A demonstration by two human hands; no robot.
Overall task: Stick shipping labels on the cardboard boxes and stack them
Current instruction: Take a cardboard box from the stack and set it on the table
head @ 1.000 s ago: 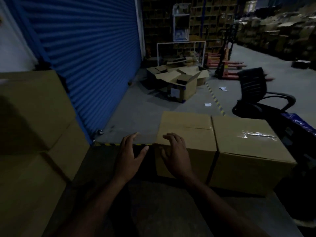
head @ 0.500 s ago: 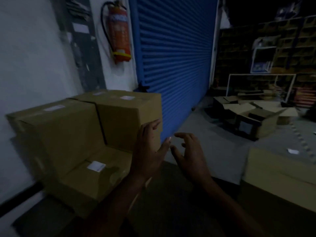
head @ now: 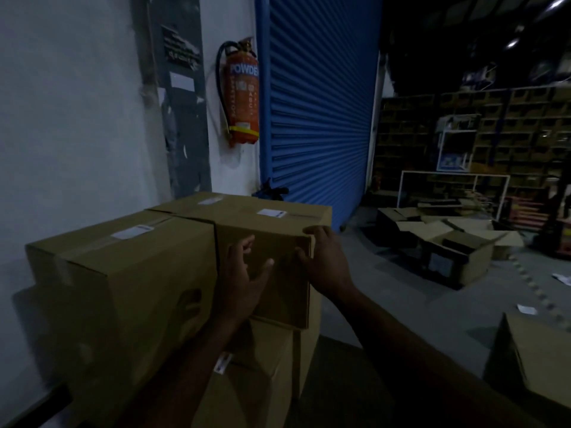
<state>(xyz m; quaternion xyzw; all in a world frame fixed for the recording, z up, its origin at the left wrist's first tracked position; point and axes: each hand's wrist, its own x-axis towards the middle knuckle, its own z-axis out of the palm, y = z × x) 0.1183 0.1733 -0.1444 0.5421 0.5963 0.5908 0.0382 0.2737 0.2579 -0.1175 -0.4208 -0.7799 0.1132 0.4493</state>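
A stack of brown cardboard boxes stands against the white wall. The top right box [head: 247, 217] carries a white shipping label [head: 272, 213] on its lid. My left hand [head: 244, 279] lies flat on its front face with fingers spread. My right hand [head: 324, 261] grips its front right corner, fingers curled over the top edge. Beside it, the large left box [head: 123, 288] has a label [head: 131, 231] on its taped lid. Under the top right box sits a lower box [head: 278, 366] with a label [head: 223, 362] partly hidden by my left forearm.
A red fire extinguisher [head: 242, 97] hangs on the wall beside a blue roller shutter [head: 318, 103]. Another cardboard box [head: 537, 359] stands at the lower right. Open, flattened boxes [head: 448, 245] lie on the grey floor, with dark shelving behind them.
My view swung left from the two floor boxes to the wall stack. Both hands moved from mid-air onto the top right box, the right one closing on its corner.
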